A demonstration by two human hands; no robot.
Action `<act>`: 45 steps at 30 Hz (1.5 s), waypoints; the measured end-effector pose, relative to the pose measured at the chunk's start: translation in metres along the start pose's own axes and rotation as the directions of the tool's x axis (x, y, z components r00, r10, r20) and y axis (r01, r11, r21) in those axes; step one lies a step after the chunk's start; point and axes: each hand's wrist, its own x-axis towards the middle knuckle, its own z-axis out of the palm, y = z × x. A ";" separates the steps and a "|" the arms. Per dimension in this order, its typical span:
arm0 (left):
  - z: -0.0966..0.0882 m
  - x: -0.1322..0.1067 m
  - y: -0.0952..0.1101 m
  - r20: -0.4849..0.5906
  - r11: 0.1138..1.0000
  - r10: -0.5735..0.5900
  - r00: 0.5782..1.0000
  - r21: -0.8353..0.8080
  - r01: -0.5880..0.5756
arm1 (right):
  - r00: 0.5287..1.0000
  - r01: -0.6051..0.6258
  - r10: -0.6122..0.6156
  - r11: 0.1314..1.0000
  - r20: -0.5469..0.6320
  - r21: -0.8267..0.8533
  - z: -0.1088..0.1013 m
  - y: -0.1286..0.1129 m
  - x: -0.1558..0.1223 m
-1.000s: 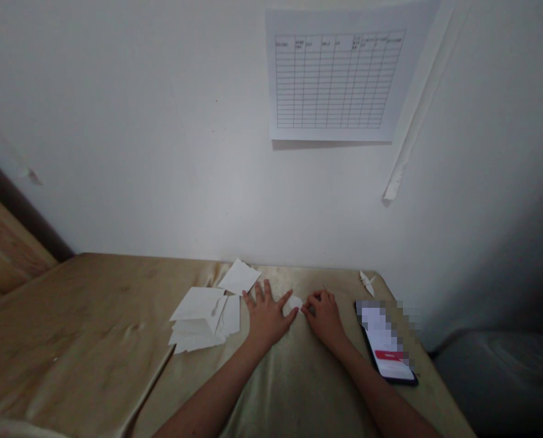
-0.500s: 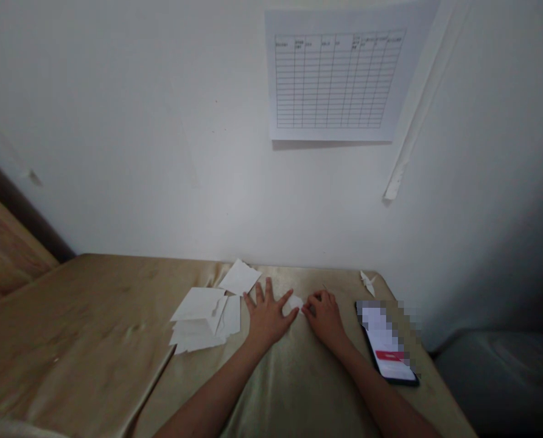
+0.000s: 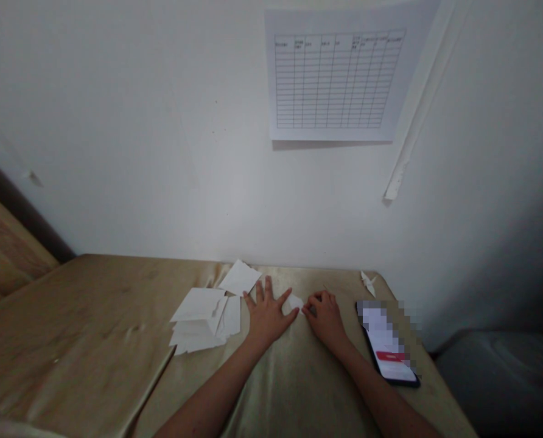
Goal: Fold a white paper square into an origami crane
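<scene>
My left hand lies flat on the table with its fingers spread, pressing down a small white folded piece of paper between thumb and forefinger. My right hand is curled, its fingertips pinched at the right edge of that same paper. Most of the paper is hidden under the two hands. A loose stack of white paper squares lies just left of my left hand.
A phone with a lit screen lies right of my right wrist, near the table's right edge. A small white paper crane stands at the back right corner. The tan cloth-covered table meets a white wall bearing a printed grid sheet.
</scene>
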 end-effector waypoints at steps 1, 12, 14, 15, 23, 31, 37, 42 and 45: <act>0.000 0.001 0.000 0.001 1.000 0.007 1.000 0.002 -0.007 | 1.000 0.001 -0.001 1.000 -0.002 0.004 0.000 0.000 0.000; 0.009 0.003 -0.005 -0.008 0.999 0.035 0.999 -0.002 -0.035 | 1.000 0.023 -0.023 1.000 -0.011 0.017 0.000 0.001 -0.001; 0.010 0.003 -0.006 -0.013 0.999 0.033 0.999 -0.006 -0.033 | 0.999 0.030 -0.030 0.999 -0.016 0.033 0.000 0.002 -0.001; 0.011 0.004 -0.006 -0.015 0.999 0.032 0.999 -0.009 -0.032 | 0.999 0.035 -0.034 0.999 -0.019 0.042 0.000 0.003 -0.001; 0.012 0.007 -0.008 -0.025 0.998 0.040 0.999 -0.052 -0.041 | 0.997 0.060 -0.056 0.996 -0.053 0.071 0.004 0.008 -0.003; 0.013 0.007 -0.013 -0.143 0.983 0.132 0.981 -0.106 -0.148 | 0.989 0.117 -0.115 0.993 -0.091 0.014 -0.002 0.005 -0.007; 0.010 0.011 -0.021 -0.113 0.937 0.232 0.966 -0.242 -0.253 | 0.984 0.153 -0.154 0.988 -0.094 -0.019 -0.004 0.005 -0.005; 0.015 0.012 -0.022 -0.103 0.911 0.252 0.962 -0.309 -0.272 | 0.973 0.223 -0.220 0.974 -0.073 0.030 -0.009 -0.002 -0.009; 0.015 0.011 -0.021 -0.096 0.911 0.248 0.964 -0.315 -0.266 | 0.974 0.225 -0.223 0.973 -0.043 0.051 -0.013 -0.005 -0.011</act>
